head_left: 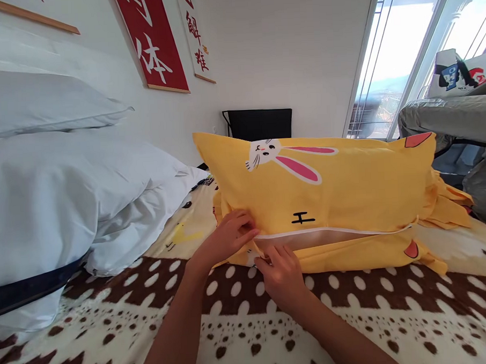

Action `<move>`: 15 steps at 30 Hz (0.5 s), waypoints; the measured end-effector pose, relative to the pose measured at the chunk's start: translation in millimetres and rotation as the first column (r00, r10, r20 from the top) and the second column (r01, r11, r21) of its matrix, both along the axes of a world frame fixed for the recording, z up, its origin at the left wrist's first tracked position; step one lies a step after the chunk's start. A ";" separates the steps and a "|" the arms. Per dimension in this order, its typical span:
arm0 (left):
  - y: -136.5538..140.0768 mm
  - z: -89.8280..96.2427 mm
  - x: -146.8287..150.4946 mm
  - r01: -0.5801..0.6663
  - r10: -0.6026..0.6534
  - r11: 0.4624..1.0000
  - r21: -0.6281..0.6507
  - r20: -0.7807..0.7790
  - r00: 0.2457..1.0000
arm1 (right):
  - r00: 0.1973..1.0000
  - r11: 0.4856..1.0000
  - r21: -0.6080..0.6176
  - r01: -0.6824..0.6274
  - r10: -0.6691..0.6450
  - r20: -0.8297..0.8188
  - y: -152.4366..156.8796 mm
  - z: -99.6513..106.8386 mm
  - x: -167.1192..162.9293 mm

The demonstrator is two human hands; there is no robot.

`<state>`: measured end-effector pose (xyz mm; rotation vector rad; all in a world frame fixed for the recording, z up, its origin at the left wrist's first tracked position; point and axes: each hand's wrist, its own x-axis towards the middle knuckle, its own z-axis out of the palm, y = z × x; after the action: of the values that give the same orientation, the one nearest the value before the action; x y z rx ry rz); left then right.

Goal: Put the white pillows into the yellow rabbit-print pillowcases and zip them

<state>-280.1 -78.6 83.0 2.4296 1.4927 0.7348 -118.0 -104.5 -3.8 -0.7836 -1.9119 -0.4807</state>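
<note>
A yellow pillowcase (360,193) with a white rabbit print lies on its long side in front of me. Along its lower front runs an open zipper (366,231) with a pale edge, and the pinkish-beige inner pillow (322,239) shows through the gap. My left hand (233,232) is closed on the fabric at the left end of the opening, fingertips bent against the upper edge. Just below and to the right, my right hand (282,271) pinches the lower edge near the same end. Whether a zipper pull sits between its fingers is hidden.
A brown and cream patterned blanket (249,332) covers the bed. White bedding (37,185) is heaped on the left, with a dark band across it. Behind the pillowcase stands a black panel (260,124). Grey wrapped items (449,114) are at right by the window (382,52).
</note>
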 end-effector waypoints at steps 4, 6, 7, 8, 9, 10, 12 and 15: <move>-8.3 4.5 2.8 -0.090 0.098 0.995 0.043 -0.262 0.960 | 0.999 1.000 0.005 0.009 -0.010 0.044 0.5 -4.4 -1.5; -11.0 4.5 5.7 -0.115 0.123 0.992 0.044 -0.324 0.938 | 0.998 1.000 -0.003 0.010 -0.010 0.055 0.7 -6.0 -1.6; -11.7 4.1 6.4 -0.117 0.124 0.992 0.041 -0.339 0.933 | 0.998 1.000 -0.013 0.012 -0.011 0.059 0.8 -6.5 -1.5; -12.0 3.7 6.2 -0.114 0.119 0.993 0.037 -0.344 0.931 | 0.998 1.000 -0.027 0.014 -0.012 0.065 0.6 -6.8 -1.3; -11.9 3.2 5.0 -0.104 0.108 0.994 0.030 -0.343 0.933 | 0.997 0.999 -0.045 0.015 -0.012 0.074 0.2 -6.9 -1.2; -11.6 2.9 3.0 -0.087 0.088 0.996 0.018 -0.337 0.937 | 0.996 0.998 -0.065 0.012 -0.007 0.085 -0.4 -6.7 -1.1; -10.2 2.8 -2.4 -0.032 0.024 0.999 -0.022 -0.314 0.949 | 0.994 0.994 -0.107 -0.002 0.014 0.109 -2.2 -5.9 -0.9; -6.2 3.5 -8.7 0.048 -0.066 0.996 -0.074 -0.270 0.961 | 0.991 0.988 -0.154 -0.025 0.045 0.128 -5.5 -3.5 -0.4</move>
<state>-288.8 -84.8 86.5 2.5927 1.5034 0.3417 -118.4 -110.1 -7.3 -0.8328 -2.0999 -0.3757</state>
